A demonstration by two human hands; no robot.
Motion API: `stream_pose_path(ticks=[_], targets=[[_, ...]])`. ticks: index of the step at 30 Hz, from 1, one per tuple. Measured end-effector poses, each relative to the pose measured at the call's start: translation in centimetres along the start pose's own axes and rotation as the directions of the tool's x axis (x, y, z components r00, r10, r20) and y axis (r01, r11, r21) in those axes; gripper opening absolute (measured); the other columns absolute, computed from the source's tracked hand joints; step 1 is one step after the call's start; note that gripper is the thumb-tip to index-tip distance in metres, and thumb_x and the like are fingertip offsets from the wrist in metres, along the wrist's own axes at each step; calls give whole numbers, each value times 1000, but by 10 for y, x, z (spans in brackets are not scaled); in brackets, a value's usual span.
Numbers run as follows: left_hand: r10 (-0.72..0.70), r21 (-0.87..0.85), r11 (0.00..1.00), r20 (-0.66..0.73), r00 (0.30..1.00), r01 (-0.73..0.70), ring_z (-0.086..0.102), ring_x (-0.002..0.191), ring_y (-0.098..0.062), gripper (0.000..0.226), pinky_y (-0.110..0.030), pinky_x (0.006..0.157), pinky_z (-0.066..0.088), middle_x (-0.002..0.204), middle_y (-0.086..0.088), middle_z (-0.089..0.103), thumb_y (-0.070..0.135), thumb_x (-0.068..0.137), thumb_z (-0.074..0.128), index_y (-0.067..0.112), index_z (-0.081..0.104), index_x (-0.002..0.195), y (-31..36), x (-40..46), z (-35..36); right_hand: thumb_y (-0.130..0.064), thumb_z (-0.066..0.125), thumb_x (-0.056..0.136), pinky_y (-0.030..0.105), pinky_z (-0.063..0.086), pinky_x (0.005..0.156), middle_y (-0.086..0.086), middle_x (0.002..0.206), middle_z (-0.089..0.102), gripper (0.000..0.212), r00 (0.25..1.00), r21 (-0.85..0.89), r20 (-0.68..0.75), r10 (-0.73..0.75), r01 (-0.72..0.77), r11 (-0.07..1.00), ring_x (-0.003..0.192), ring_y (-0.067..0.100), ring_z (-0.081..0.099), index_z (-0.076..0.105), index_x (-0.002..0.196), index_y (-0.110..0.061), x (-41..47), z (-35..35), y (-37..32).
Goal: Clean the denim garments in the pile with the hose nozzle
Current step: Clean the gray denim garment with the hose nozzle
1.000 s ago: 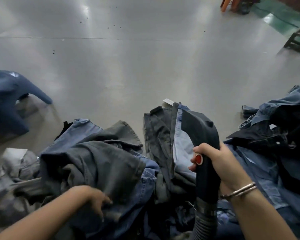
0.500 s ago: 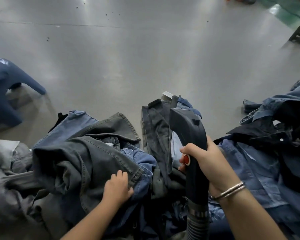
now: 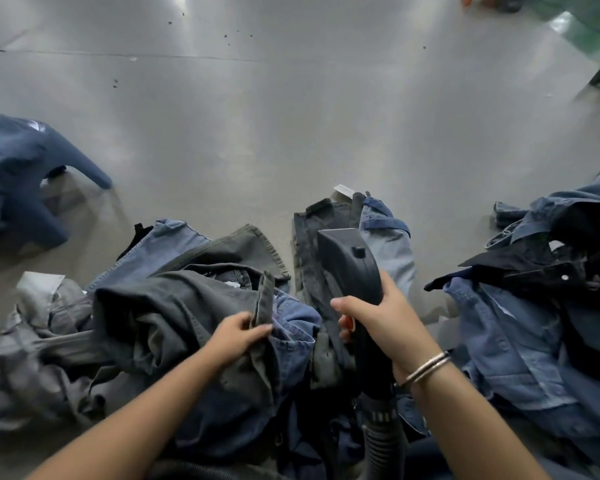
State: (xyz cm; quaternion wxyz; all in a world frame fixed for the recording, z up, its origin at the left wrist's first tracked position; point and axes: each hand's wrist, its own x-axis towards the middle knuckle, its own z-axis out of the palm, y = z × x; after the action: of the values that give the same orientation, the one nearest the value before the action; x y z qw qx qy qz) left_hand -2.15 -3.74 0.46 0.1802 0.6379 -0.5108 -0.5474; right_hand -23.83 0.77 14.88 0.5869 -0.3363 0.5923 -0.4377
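Grey polished floor (image 3: 291, 133) filled the upper part of the view, marked with a few dark specks and streaks of reflected light. Along its near edge lay the pile of denim garments (image 3: 222, 358), a jumble of grey and blue pieces directly below me. A grey garment (image 3: 174, 306) sat on top at the left of the pile, folded over a blue one (image 3: 291, 327). My left hand (image 3: 236, 336) gripped the hem edge of that grey garment, fingers curled round the fabric. My right hand (image 3: 378, 327) was wrapped round the handle of the black hose nozzle (image 3: 347, 268), thumb forward near a red button, a metal bangle (image 3: 426, 368) on the wrist. The nozzle head pointed away from me, over a grey and pale-blue garment (image 3: 385, 244) at the middle of the pile; contact could not be confirmed. Its ribbed hose (image 3: 385, 445) ran down toward me. A second heap of blue and black garments (image 3: 551, 289) lay at the right. One dark blue garment (image 3: 18, 178) lay apart on the floor at the left.
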Motion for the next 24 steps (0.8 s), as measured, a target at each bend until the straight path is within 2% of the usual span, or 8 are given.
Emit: stream_pose_path(ticks=[3,6,8,11,14,18,21,24], targets=[[85,-522,852,52,995,-45,68,78,-21,33,-36,75,58,88,-15,72,22,64,78,6,67,90,55,-37,-9,6,74,75,21,54,57,2,89,64,57,997,18,-13,-73,73,997,64,2,63,51,124,-11,-4,5,-4],[138,-643,763,52,989,-73,68,66,-13,29,-21,59,56,79,-9,72,19,67,71,5,65,91,91,-73,-11,3,80,69,37,53,94,6,123,62,82,988,-19,-11,-151,151,988,108,14,63,41,139,-11,-11,13,-4],[121,-717,696,65,990,-38,70,67,-16,28,-23,61,57,85,-13,73,16,74,65,1,65,97,104,-91,-11,4,81,67,47,46,102,8,129,58,91,983,-39,26,-181,182,983,115,19,58,35,144,-9,-14,22,-6],[89,-809,586,130,988,53,72,82,-26,38,-32,73,60,97,-23,71,17,78,60,-4,64,110,115,-105,-8,11,78,68,44,46,103,9,133,58,95,974,-38,53,-221,223,974,120,18,58,32,147,-11,-17,35,-3],[50,-862,469,243,969,192,64,100,-30,45,-41,99,48,106,-21,69,23,70,66,-2,69,108,123,-106,-12,12,75,70,40,44,106,6,132,60,90,967,-33,6,-255,255,966,119,14,59,34,147,-12,-15,41,-3],[183,-898,357,338,923,259,69,77,-20,24,-35,79,57,84,-6,72,19,63,68,11,76,84,128,-103,-25,21,64,73,33,56,88,5,109,71,73,969,66,-52,-241,244,968,99,16,68,44,137,-9,-6,34,-14],[312,-910,350,338,888,223,69,88,-23,27,-38,84,55,93,-7,72,19,69,71,13,73,96,129,-99,-33,20,62,75,25,57,67,-4,75,71,44,967,103,-51,-249,253,962,73,11,68,57,107,-10,0,23,-28],[343,-920,315,338,876,232,64,89,-20,36,-35,85,53,91,-5,71,17,63,80,8,73,97,130,-96,-43,20,59,76,31,57,66,5,69,66,30,976,225,-62,-207,216,950,68,20,65,58,97,-2,6,11,-35]])
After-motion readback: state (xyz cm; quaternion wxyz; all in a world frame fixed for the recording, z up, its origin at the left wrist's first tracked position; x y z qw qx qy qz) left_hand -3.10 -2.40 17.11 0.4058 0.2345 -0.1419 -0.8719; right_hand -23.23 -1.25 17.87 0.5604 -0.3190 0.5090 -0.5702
